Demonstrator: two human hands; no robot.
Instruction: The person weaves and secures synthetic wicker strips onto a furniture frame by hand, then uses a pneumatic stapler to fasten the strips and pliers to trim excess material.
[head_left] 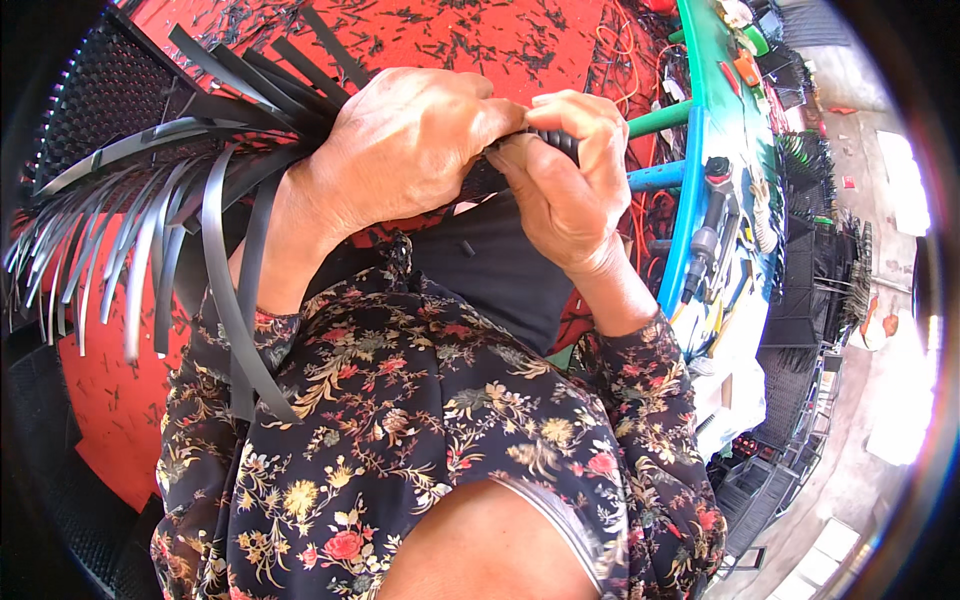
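Observation:
Both my hands are together at the upper middle, closed around black plastic weaving strips. My left hand (410, 145) is bent over the work, its fingertips pinched near my right thumb. Behind its wrist a thick bunch of flat black strips (150, 225) fans out to the left, and some loose ends hang over my sleeve. My right hand (570, 180) grips a short, dark ribbed piece (558, 142) that shows between its fingers. Where the strips meet this piece is hidden by my hands.
Black offcuts lie scattered over the red floor (450, 40). A dark woven panel (100, 90) stands at the upper left. On the right is a workbench with a blue and green edge (690, 190), holding a black power tool (712, 225). Stacked black woven items (800, 270) stand beyond it.

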